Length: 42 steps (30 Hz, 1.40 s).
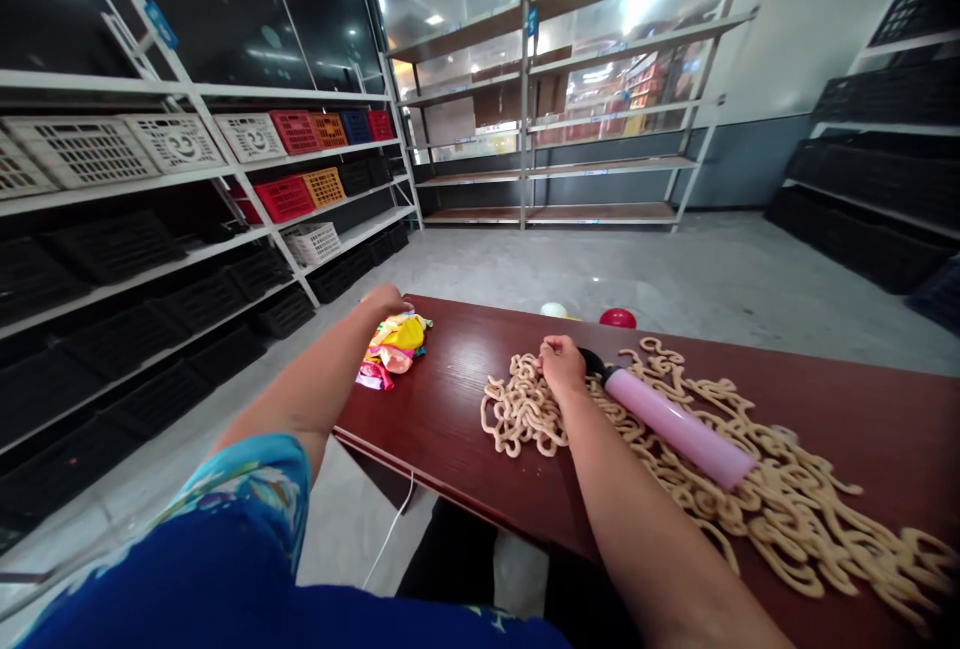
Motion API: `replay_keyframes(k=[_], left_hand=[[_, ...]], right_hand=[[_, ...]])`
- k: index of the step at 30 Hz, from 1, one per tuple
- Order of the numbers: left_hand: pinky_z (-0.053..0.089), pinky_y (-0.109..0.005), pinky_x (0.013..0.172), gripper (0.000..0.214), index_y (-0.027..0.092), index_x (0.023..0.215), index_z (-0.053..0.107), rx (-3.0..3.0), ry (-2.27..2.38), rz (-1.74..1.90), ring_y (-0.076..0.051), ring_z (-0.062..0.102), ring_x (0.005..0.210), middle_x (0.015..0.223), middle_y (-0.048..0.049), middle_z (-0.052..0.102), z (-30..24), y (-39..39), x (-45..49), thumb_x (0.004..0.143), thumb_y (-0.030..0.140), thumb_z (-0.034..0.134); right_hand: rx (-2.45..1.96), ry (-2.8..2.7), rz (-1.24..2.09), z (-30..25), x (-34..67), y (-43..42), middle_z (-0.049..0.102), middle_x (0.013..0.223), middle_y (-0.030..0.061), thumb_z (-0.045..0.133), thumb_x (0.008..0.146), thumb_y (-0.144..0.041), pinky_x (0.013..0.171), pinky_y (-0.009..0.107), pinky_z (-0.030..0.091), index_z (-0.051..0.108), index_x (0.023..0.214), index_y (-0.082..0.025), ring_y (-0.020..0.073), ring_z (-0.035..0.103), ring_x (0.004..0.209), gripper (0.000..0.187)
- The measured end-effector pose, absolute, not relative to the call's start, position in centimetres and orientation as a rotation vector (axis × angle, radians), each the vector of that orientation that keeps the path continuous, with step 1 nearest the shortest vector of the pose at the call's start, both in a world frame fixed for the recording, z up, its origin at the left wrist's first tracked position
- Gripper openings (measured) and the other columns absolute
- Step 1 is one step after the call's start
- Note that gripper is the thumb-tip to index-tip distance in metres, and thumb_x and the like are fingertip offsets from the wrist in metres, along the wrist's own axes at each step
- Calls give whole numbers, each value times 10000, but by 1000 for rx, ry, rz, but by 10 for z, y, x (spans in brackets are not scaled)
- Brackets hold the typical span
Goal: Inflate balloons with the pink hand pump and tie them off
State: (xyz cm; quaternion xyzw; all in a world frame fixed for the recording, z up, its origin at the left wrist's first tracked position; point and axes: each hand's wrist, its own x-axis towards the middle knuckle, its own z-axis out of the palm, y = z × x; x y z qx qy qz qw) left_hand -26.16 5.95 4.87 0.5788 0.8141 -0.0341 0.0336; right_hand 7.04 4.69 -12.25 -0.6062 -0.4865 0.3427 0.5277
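My left hand [386, 300] reaches to the far left corner of the dark red table [457, 349], just behind a heap of limp, colourful balloons [397, 344] in yellow, pink and white. Its fingers are mostly hidden, so their grip does not show. My right hand [562, 364] is closed, fingers curled together, above the left end of a spread of beige curly tubes [525, 409]. Whatever it holds, if anything, is too small to make out. Right beside it lies a pink hand pump [679, 424] with a black end, resting on the tubes.
A red balloon [618, 317] and a white balloon [553, 310] show past the table's far edge. Shelves with plastic crates [300, 134] line the left wall. A metal rack [525, 129] stands at the back. A white cable [391, 529] hangs below the table's front edge.
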Motion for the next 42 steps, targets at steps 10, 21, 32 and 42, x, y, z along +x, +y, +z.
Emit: replay_keyframes(k=[10,21,32,42], left_hand=[[430,-337,727,111,161,636,643,1745,2475,-28,-306,603,871,820,-155,654,36,36,-276,558,229,682],[488,-309,550,82,142,655,543,1220,1667,1056,-194,604,562,616,-93,617,67,22,-195,639,160,621],[485,-261,545,191,127,682,514,867,1208,1276,-125,576,558,652,-51,598,-29,19,-69,684,236,671],[417,-257,479,503,129,589,526,866,986,1041,-120,496,428,463,-20,479,-58,18,-50,768,594,456]], right_hand=[[-1426,-1188,829,-111,73,41,628,668,4,534,695,-280,558,266,477,590,888,-187,137,586,535,222],[-1053,-1138,1155,-74,63,15,616,728,1,562,693,-422,415,191,391,559,838,-192,106,565,535,271],[-895,-1206,1336,-67,55,5,630,711,-1,644,653,-380,402,222,436,522,853,-188,133,593,525,302],[-970,-1182,1102,-68,60,11,556,1183,51,539,741,-341,407,227,489,434,1132,-256,73,575,507,414]])
